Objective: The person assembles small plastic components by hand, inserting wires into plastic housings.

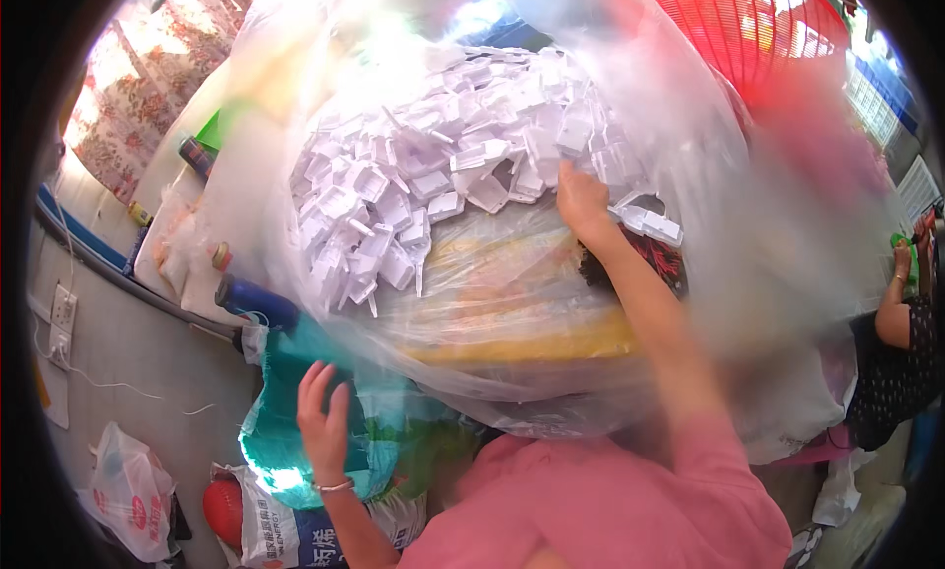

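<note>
Loosely curled, the fingers of the right hand (585, 205) are at the near edge of heaped white plastic parts (359, 190); whether they grip one cannot be told. Clear sheeting (492, 308) surrounds the heap, probably keeping loose pieces together. The left hand (323, 426), fingers parted, seemingly empty, hangs by a teal sack (266, 421).

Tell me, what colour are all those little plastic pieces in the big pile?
The plastic pieces are white; the head view shows them best.

Brightly lit, washed out by glare beyond white parts (479, 158), blurred across plastic sheeting (763, 249) at right, bowed toward blackened edges.
</note>
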The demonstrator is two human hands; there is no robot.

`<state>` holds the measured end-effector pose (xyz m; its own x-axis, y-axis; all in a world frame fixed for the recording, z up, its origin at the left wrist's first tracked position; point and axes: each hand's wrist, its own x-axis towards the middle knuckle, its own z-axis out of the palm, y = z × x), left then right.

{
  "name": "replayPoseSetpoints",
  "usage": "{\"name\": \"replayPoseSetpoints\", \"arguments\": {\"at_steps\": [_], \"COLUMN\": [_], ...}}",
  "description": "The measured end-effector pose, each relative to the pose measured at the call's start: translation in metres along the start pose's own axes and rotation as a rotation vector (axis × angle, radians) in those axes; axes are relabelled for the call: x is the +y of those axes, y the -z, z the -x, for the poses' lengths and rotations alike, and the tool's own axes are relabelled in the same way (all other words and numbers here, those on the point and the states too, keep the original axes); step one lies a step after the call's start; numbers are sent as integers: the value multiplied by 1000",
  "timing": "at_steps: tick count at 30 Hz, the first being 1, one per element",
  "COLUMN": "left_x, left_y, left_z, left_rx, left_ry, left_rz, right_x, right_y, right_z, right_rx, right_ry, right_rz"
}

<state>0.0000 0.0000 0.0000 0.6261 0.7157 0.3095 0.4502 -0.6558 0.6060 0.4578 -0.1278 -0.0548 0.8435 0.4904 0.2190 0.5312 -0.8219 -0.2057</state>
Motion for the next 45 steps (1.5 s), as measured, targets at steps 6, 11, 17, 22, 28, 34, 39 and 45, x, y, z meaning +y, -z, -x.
{"name": "replayPoseSetpoints", "arguments": {"at_steps": [6, 11, 17, 22, 28, 34, 39, 45], "left_x": [98, 127, 134, 112, 119, 125, 160, 151], "left_y": [-93, -165, -197, -203, -205, -190, -206, -229], "left_z": [-43, -61, -37, -27, -20, -16, -14, -31], "left_rx": [-349, -528, -627, -703, -743, -728, -885, -421], "left_ry": [110, 137, 364, 466, 474, 350, 196, 504], "left_rz": [1061, 1570, 1467, 1487, 1417, 1181, 962, 1360], "right_x": [-3, -5, 34, 83, 97, 81, 60, 60], "right_y": [34, 52, 39, 44, 41, 101, 97, 64], "right_z": [70, 166, 230, 244, 249, 263, 247, 209], "right_rx": [-183, -683, -191, 258, 241, 241, 116, -145], "right_ry": [105, -102, -61, -187, -282, -299, -215, -289], "right_rz": [-1393, -1733, -1331, -626, -140, -577, -938, -1369]}}
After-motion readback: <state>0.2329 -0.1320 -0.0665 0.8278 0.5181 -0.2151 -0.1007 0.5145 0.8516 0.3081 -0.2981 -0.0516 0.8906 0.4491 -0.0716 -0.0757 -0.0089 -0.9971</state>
